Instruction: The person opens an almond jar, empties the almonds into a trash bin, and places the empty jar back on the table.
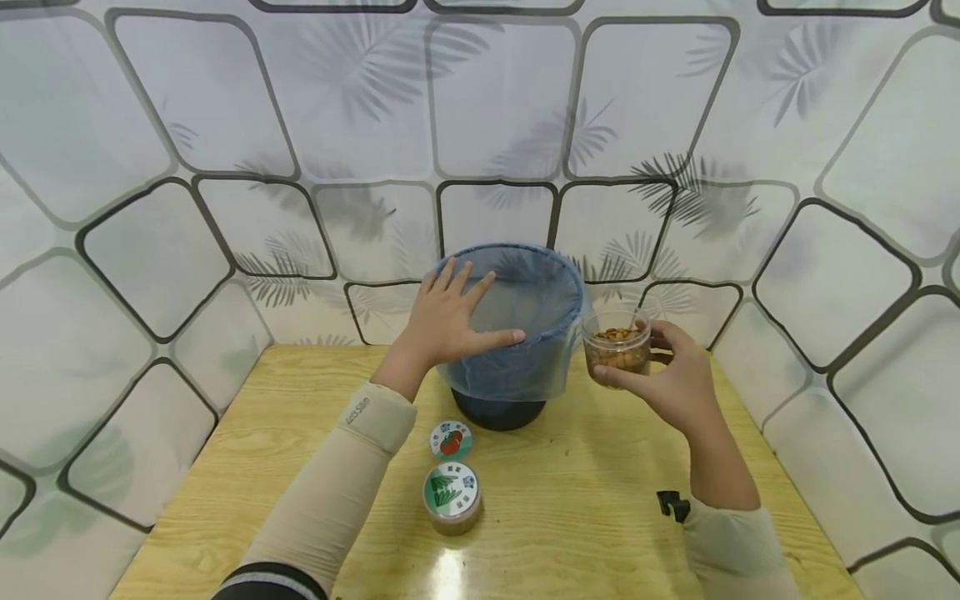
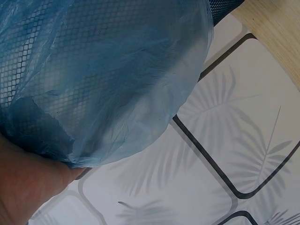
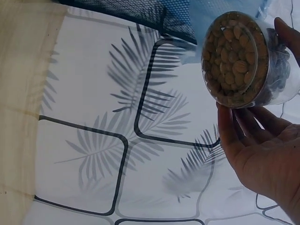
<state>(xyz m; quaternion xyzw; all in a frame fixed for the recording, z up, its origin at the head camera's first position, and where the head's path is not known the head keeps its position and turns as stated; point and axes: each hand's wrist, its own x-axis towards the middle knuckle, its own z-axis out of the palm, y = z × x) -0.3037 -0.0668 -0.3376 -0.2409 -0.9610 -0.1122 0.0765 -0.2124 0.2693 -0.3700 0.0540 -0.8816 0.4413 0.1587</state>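
Observation:
A dark mesh bin lined with a blue plastic bag (image 1: pixel 517 367) stands at the back of the table; the bag's edge is folded over the rim. My left hand (image 1: pixel 450 321) lies at the left of that rim with fingers spread and straight. In the left wrist view, part of the left hand (image 2: pixel 33 183) is beside the bag's skirt (image 2: pixel 117 103). My right hand (image 1: pixel 678 379) grips a clear uncapped jar (image 1: pixel 617 354) of brown nuts or beans, to the right of the bin. The right wrist view shows the jar's base (image 3: pixel 234 61) and the contents through it.
In front of the bin lie a small round lid with a red tomato picture (image 1: pixel 451 440) and a jar with a green-patterned lid (image 1: pixel 452 497). A black clip (image 1: pixel 672 505) is near the right sleeve. Patterned cloth walls (image 1: pixel 495 100) enclose the wooden table (image 1: pixel 585 517).

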